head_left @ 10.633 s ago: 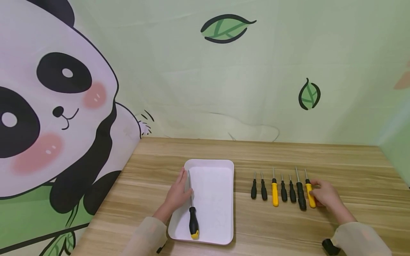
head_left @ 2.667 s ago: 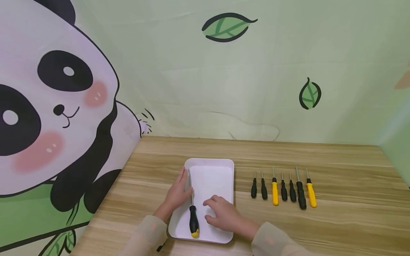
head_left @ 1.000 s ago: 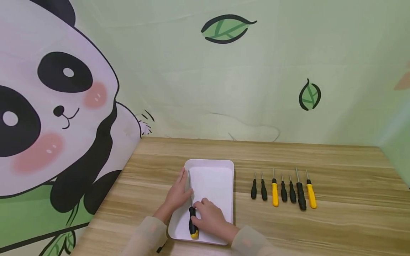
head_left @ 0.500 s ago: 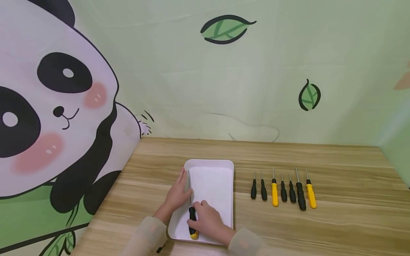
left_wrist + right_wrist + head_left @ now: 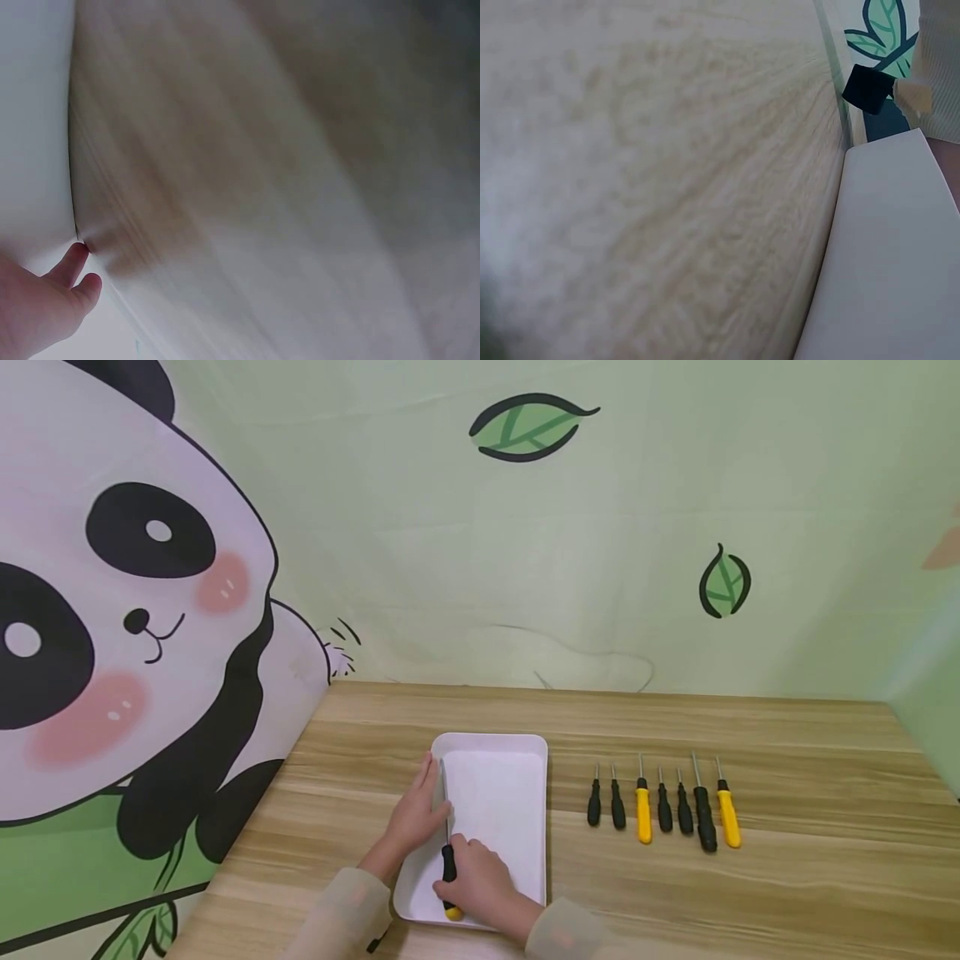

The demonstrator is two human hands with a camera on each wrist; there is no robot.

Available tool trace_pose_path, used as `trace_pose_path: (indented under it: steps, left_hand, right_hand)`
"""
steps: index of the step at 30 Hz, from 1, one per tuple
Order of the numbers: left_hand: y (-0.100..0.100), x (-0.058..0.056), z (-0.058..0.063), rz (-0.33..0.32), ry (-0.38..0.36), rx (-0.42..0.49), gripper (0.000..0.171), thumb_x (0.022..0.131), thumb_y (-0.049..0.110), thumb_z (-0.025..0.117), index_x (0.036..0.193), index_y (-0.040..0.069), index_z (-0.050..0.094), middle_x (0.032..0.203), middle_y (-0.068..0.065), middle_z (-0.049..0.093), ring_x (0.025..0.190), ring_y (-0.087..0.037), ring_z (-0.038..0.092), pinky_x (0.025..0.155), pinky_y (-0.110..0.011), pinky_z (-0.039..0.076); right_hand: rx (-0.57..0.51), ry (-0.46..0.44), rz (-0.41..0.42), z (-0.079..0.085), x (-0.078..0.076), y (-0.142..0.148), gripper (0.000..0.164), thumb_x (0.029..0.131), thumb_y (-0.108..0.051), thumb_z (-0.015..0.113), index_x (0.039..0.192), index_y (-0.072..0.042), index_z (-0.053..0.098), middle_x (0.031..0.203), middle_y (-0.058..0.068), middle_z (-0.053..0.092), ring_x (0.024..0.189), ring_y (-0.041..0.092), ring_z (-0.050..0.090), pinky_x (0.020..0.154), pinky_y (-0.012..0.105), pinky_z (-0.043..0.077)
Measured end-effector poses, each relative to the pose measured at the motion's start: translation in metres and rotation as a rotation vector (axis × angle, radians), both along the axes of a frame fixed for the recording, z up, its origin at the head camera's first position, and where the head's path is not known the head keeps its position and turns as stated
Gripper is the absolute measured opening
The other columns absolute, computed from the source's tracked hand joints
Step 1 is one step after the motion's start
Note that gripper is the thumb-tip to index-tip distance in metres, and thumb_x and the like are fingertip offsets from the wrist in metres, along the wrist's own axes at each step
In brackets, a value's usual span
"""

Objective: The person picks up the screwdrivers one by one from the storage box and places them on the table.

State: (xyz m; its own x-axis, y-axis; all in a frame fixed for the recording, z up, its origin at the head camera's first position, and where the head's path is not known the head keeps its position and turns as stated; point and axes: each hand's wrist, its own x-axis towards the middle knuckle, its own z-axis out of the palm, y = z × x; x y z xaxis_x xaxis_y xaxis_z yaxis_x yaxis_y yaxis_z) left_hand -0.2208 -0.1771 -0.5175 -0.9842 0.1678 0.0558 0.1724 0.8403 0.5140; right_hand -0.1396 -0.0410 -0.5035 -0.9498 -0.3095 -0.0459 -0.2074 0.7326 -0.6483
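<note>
A white rectangular tray (image 5: 501, 793) lies on the wooden table, with a long screwdriver (image 5: 449, 863) inside along its left side; that tool has a black handle with a yellow end. The left hand (image 5: 411, 817) holds the tray's left rim, fingers along the outside and thumb over the inside. In the left wrist view, fingertips of the left hand (image 5: 52, 300) sit low against the tray wall (image 5: 34, 135). The right hand (image 5: 482, 881) grips the screwdriver handle from the right, fingers near the shank and thumb across the handle. The right wrist view hides this grip.
To the right, a row of several smaller screwdrivers lies on the table (image 5: 810, 777), some with black handles (image 5: 664, 810) and two yellow-handled ones, including a yellow screwdriver (image 5: 727, 818) at the far right. A printed panda wall (image 5: 172, 610) borders the left side and back.
Earlier the right hand was at the rightmost yellow screwdriver; it then came over the tray and has now closed on the long screwdriver's handle. The left hand stayed at the tray rim.
</note>
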Motion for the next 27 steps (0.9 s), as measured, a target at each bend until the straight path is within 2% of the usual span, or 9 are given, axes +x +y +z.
trace_pose_path:
  steps: [7, 17, 27]
  left_hand:
    - [0.0, 0.0, 0.0, -0.01, 0.017, 0.003, 0.072, 0.08, 0.02, 0.054, 0.139, -0.001, 0.02, 0.148, -0.013, 0.013, 0.119, -0.033, 0.043, 0.086, -0.047, 0.043]
    - [0.0, 0.0, -0.001, -0.017, 0.023, -0.003, 0.072, 0.081, 0.02, 0.055, 0.14, -0.001, 0.019, 0.148, -0.014, 0.012, 0.118, -0.033, 0.044, 0.084, -0.046, 0.044]
    - [-0.001, -0.001, -0.003, -0.01, 0.039, -0.009, 0.072, 0.08, 0.019, 0.055, 0.139, -0.002, 0.02, 0.148, -0.014, 0.015, 0.119, -0.033, 0.043, 0.087, -0.046, 0.042]
  right_hand:
    - [-0.054, -0.046, -0.001, 0.002, 0.0, 0.002, 0.042, 0.062, -0.022, 0.071, 0.095, -0.006, 0.051, 0.069, 0.004, 0.054, 0.054, 0.014, 0.048, 0.044, 0.025, 0.036]
    - [-0.072, -0.118, 0.003, 0.003, -0.004, 0.007, 0.054, 0.06, -0.017, 0.071, 0.107, -0.003, 0.048, 0.077, 0.009, 0.059, 0.059, 0.017, 0.05, 0.048, 0.026, 0.04]
    - [-0.096, -0.127, -0.012, 0.001, -0.005, 0.014, 0.049, 0.058, -0.017, 0.07, 0.099, -0.005, 0.046, 0.071, 0.006, 0.055, 0.055, 0.016, 0.047, 0.046, 0.025, 0.038]
